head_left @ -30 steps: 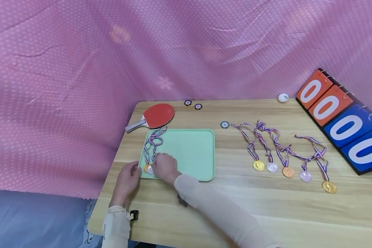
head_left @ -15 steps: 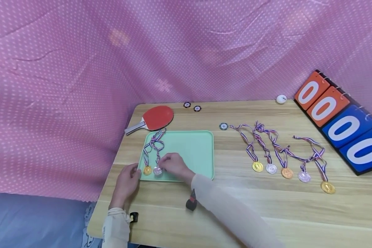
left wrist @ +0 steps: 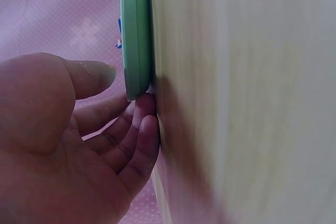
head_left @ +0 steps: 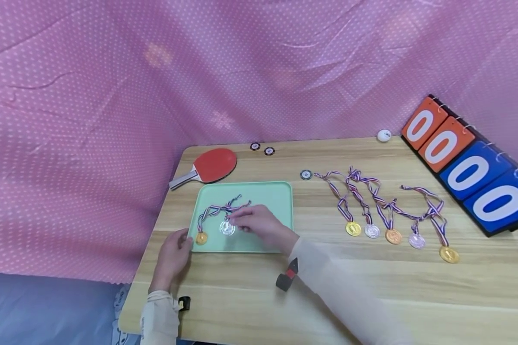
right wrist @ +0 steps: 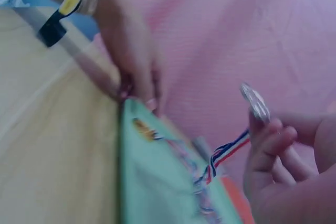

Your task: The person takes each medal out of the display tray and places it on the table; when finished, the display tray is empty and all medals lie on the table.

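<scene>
My right hand (head_left: 259, 223) pinches a silver medal (head_left: 227, 227) above the light green tray (head_left: 267, 191). In the right wrist view, this medal (right wrist: 255, 102) stands tilted at the fingertips, its striped ribbon (right wrist: 226, 153) trailing down to the tray. A gold medal (head_left: 202, 238) lies in the tray's near left corner, and its ribbon crosses the silver one's. At that corner my left hand (head_left: 172, 258) touches the tray's edge with loosely bent fingers. The left wrist view has its thumb (left wrist: 97, 77) apart from the green rim (left wrist: 136, 51).
Several ribboned medals (head_left: 372, 231) lie in a row to the right. A red table tennis bat (head_left: 216, 165) sits behind the tray, with poker chips (head_left: 269, 151) farther back. A white ball (head_left: 383, 135) and a flip scoreboard (head_left: 466, 165) stand at the back right.
My right hand has drawn the silver medal rightward, away from the gold one, and lifted it. The ribbons' far ends have slid right and nearer. My left hand stays at the tray corner.
</scene>
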### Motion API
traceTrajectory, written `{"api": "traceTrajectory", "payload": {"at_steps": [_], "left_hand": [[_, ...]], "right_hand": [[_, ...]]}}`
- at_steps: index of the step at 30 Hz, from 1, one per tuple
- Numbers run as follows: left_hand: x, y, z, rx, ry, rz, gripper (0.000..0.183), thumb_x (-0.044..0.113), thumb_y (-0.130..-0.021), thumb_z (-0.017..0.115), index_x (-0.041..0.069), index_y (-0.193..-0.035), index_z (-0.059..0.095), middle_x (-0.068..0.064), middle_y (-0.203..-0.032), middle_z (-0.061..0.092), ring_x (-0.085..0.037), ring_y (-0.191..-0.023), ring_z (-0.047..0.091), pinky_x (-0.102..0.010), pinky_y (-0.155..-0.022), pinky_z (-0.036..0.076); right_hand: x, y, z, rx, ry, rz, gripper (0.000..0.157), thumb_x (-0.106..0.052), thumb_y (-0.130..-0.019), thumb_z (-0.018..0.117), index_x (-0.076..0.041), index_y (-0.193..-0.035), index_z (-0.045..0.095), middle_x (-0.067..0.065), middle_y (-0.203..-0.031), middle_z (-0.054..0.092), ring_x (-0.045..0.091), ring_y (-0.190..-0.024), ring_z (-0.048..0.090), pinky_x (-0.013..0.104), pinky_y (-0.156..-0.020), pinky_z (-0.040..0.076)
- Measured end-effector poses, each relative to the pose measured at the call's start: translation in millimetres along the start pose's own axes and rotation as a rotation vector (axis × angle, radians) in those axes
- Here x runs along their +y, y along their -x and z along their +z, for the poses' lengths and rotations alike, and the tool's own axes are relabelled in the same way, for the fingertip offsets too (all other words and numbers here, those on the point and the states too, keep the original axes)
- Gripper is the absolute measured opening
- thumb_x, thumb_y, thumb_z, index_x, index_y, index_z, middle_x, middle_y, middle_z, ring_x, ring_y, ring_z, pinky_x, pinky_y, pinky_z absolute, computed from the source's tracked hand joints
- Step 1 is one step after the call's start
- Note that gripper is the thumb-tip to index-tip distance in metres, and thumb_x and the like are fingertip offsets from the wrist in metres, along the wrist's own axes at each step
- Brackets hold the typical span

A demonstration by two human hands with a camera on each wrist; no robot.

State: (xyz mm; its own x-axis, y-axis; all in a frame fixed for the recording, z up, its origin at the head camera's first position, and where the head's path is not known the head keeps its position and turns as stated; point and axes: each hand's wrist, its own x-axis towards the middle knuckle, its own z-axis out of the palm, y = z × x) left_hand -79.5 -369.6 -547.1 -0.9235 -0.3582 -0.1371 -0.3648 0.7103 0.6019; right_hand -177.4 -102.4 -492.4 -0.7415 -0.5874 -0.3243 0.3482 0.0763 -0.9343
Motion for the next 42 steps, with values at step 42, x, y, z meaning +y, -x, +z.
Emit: {"api": "traceTrajectory", "payload": {"at_steps": [42], "left_hand": [[-2.8,-4.0,-1.7,-0.013,0.021,0.002,0.048,0.028,-0.1,0.049,0.008,-0.143,0.046,-0.014,-0.124,0.056,-0.03,-0.112,0.054,-0.051,-0.099,0.046]], "right_hand": [[-163.5,32.5,-187.9,0.364,0.183,-0.408,0.018,-0.009,-0.087,0.071,-0.004,-0.105,0.07,-0.002,-0.087,0.072,0.009,-0.073,0.064,0.018,-0.068,0.057]]}}
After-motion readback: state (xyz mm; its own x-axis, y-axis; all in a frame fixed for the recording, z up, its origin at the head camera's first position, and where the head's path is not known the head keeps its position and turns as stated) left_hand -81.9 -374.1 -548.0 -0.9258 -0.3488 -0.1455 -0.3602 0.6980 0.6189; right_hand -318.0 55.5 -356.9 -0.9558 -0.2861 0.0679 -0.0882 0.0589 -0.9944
